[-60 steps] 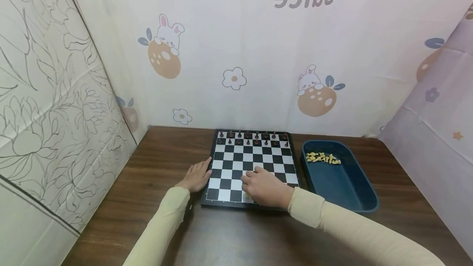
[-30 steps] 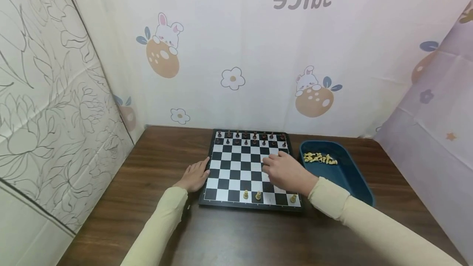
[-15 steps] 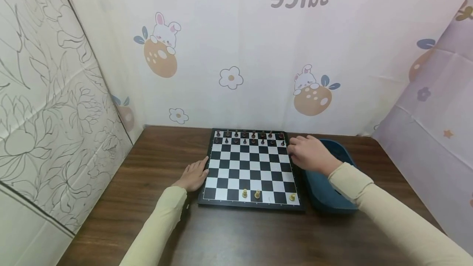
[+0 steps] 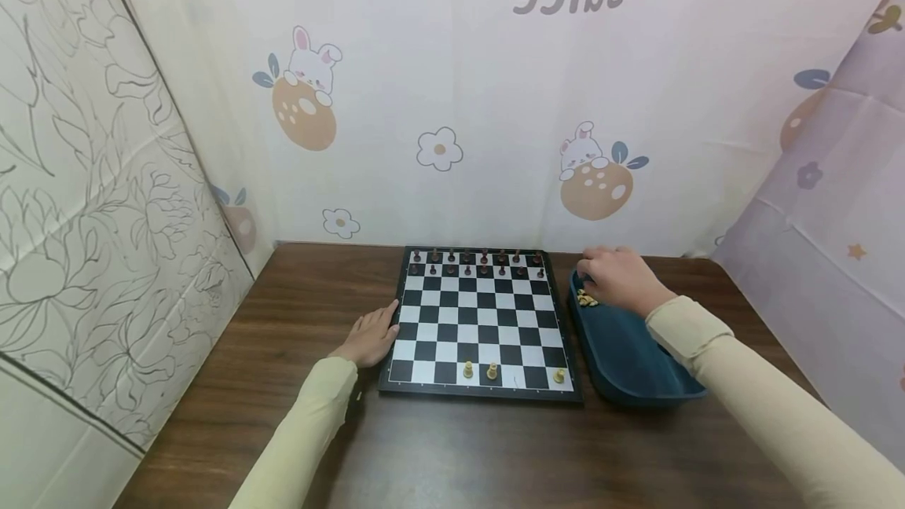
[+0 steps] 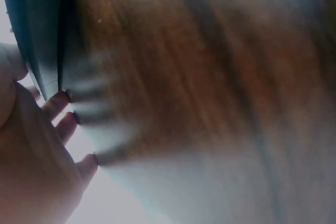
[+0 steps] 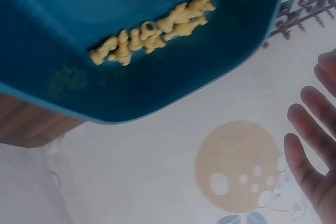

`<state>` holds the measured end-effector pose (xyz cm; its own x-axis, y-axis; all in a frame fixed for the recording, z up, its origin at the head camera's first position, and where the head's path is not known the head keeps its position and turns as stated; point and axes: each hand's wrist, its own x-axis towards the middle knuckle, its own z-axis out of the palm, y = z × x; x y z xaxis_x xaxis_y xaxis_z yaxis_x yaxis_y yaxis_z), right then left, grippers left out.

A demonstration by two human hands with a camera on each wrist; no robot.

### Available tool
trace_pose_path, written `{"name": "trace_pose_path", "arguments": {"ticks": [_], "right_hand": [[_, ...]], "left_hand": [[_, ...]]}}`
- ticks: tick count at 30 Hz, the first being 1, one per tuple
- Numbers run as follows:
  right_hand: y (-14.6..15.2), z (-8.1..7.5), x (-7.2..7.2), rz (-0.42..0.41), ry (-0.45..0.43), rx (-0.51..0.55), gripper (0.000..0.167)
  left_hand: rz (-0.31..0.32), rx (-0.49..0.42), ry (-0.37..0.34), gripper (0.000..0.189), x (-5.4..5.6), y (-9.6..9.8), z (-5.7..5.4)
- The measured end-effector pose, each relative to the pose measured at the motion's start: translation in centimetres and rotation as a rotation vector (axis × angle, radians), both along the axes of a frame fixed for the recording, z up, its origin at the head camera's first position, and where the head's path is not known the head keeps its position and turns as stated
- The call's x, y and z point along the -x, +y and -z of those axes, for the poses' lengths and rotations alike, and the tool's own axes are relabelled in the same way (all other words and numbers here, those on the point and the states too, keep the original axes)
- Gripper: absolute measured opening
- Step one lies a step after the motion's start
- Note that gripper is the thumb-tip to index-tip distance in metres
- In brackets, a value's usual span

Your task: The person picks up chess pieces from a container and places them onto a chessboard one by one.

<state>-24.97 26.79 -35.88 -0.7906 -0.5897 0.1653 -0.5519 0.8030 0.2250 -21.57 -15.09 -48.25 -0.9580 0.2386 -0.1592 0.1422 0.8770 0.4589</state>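
Note:
My right hand is over the far end of a blue plastic tray, its fingers loosely bent and holding nothing. Several cream chess pieces lie in a heap inside that tray; in the head view the hand hides part of them. My left hand rests at the left edge of a black-and-white chessboard, fingers stretched out. In the left wrist view its fingertips meet the wood beside the board's dark side. On the near row stand three cream pieces: one, its neighbour and a corner one.
Dark reddish chess pieces fill the board's two far rows. Board and tray sit side by side on a brown wooden table. A printed cloth hangs behind it, with patterned panels at both sides.
My right hand has gone from the board's near row, across the board, to above the tray, uncovering the near cream pieces. My left hand has stayed at the board's edge.

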Motion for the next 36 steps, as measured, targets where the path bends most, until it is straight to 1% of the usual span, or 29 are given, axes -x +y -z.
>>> {"name": "trace_pose_path", "arguments": {"ticks": [6,10,13,17,22,24,27,31,36], "right_hand": [[1.2,1.1,0.9,0.022,-0.012,0.007,0.002],[2.3,2.4,1.5,0.048,-0.047,0.002,0.003],[3.1,3.2,1.8,0.071,-0.072,0.000,0.007],[4.0,4.0,2.1,0.075,-0.082,0.013,0.011],[5.1,5.5,2.6,0.083,-0.105,0.016,0.007],[5.4,6.1,2.8,0.088,-0.116,0.018,0.007],[5.4,6.9,2.8,0.069,-0.125,0.029,0.009],[5.0,7.5,2.7,0.031,-0.109,0.044,0.011],[4.5,8.0,2.8,0.024,-0.085,0.042,0.013]], "left_hand": [[-0.005,0.004,0.002,0.056,0.1,-0.1,0.2],[-0.002,0.006,0.002,0.056,0.1,-0.1,0.3],[-0.002,0.005,-0.004,0.056,0.1,-0.1,0.3],[-0.007,0.005,-0.007,0.056,0.1,0.0,0.2],[-0.003,0.008,0.002,0.056,0.0,0.1,0.3],[-0.003,0.006,0.005,0.055,0.0,0.1,0.4],[-0.005,0.000,0.004,0.055,0.0,0.1,0.6],[-0.007,-0.001,0.006,0.055,-0.2,0.1,0.6],[-0.016,0.000,0.012,0.055,-0.2,0.0,0.4]]}}
